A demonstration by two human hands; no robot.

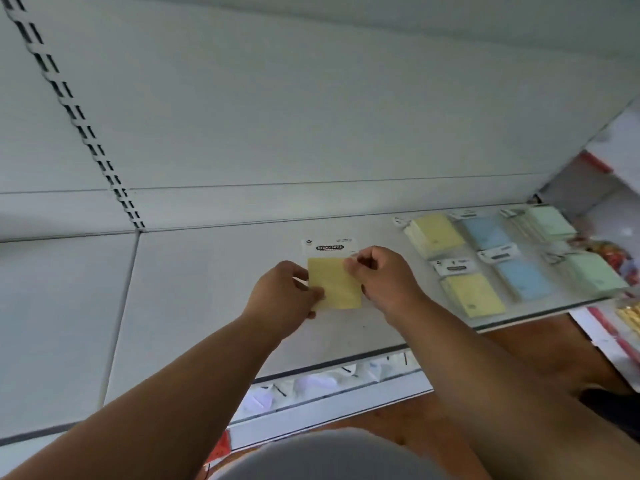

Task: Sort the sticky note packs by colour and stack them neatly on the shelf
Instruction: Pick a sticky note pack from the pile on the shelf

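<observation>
we pinch a yellow pack between left hand and right hand; at three o'clock, yellow, blue and green stacks already stand sorted.

A yellow sticky note pack with a white header card lies flat on the white shelf. To its right, yellow, blue and green stacks sit in two rows.
</observation>
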